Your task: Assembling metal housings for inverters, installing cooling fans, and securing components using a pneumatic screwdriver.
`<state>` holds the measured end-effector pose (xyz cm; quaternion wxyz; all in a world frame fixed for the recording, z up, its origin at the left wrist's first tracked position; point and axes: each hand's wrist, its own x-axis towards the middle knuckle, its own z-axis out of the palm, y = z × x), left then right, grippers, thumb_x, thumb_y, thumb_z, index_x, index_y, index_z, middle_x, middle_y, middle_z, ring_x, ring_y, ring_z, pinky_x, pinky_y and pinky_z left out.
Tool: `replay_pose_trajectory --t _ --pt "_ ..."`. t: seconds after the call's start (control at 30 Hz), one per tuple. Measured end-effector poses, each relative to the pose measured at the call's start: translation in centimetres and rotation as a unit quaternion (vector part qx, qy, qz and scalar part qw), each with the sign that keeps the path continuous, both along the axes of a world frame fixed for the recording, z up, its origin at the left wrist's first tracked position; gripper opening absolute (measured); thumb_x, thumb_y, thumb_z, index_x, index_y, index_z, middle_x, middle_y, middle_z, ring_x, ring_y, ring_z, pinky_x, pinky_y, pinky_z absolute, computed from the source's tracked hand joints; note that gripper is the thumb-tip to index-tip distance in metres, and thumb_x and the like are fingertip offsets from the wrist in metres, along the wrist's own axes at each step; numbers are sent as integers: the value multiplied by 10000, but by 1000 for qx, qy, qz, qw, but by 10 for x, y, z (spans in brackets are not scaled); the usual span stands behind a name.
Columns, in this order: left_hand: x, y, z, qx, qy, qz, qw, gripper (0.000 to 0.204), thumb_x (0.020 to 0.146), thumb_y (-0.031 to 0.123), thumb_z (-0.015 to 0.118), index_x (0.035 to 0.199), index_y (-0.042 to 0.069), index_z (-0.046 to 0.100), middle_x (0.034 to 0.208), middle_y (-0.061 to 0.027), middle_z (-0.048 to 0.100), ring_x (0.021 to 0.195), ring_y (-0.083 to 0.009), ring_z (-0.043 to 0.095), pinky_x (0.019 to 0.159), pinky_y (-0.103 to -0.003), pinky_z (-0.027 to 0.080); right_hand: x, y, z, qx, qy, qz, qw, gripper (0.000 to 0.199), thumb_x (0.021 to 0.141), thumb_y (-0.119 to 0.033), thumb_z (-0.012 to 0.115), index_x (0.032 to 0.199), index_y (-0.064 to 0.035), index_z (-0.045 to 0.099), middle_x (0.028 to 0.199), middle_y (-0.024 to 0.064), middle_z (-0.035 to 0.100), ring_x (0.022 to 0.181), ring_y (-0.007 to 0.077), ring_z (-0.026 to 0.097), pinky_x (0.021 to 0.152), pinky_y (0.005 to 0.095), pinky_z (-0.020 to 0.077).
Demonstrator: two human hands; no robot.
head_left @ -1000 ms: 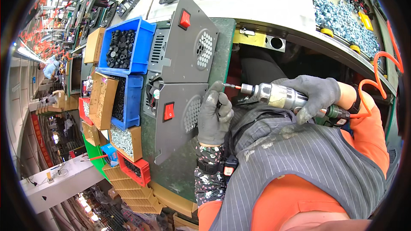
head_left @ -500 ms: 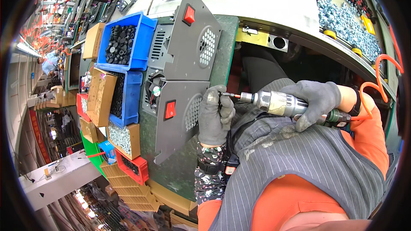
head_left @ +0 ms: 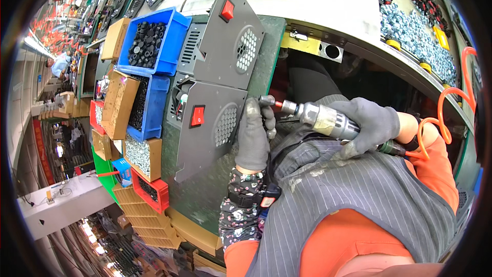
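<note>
My right hand [head_left: 370,123], in a grey glove, is wrapped round an air screwdriver [head_left: 324,119] that points left across my lap. At the tip of its bit sits a small dark round piece [head_left: 266,100]. My left hand [head_left: 253,141], also gloved, is right beside that tip with its fingers curled; what they hold, if anything, is hidden. Just left of this hand stands a grey metal panel [head_left: 210,115] with a red rocker switch [head_left: 197,116] and a round patch of holes. A matching panel [head_left: 233,33] stands beyond it.
A blue bin [head_left: 177,36] of black rubber feet and another blue bin [head_left: 154,107] stand left of the panels. Cartons of screws [head_left: 141,156] and a red tray [head_left: 156,192] are nearer. Loose metal nuts [head_left: 417,33] lie far right. An orange coiled hose [head_left: 445,118] trails from the screwdriver.
The screwdriver's tip and my left hand have moved slightly upward in the view. The small dark piece at the bit now shows more plainly past my left fingers.
</note>
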<state>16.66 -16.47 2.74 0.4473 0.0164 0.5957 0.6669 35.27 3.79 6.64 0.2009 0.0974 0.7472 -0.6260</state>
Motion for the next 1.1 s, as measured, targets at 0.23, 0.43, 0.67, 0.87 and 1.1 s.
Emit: replay_pose_trajectory --t 0.23,0.43,0.67,0.87,1.1 --pt "46 -6 115 -13 567 -357 742 149 839 253 653 846 109 693 813 -98 658 747 -251 666 623 -391 522 3 13 -6 -107 -38 -130 985 722 626 -249 845 1232 -1 542 837 -10 573 734 60 525 650 247 461" --pt "78 9 184 -90 691 -430 574 72 752 187 658 742 115 657 734 -75 628 660 -200 619 564 -361 492 5 -7 -1 73 -27 -270 960 750 584 -236 818 1239 13 550 856 -21 562 740 69 497 661 225 418" --pt "69 -4 208 -114 718 -462 507 75 738 160 647 709 93 629 685 -55 583 618 -196 562 572 -351 465 -1 17 -10 -99 16 -132 986 612 660 -158 809 1179 4 529 749 -6 554 488 57 500 422 212 402" --pt "14 -44 245 -243 793 -355 431 84 726 136 636 680 73 604 642 -38 545 583 -193 513 578 -341 441 -9 36 -3 -7 36 -113 993 617 680 -153 788 1209 8 518 769 39 600 486 70 538 413 237 443" --pt "-123 -54 174 -350 648 -131 664 290 849 194 682 1074 11 684 978 -118 691 789 -211 643 733 -350 507 -37 67 36 44 -19 -86 995 704 675 -198 820 1292 -14 534 837 67 647 759 143 609 712 308 510"
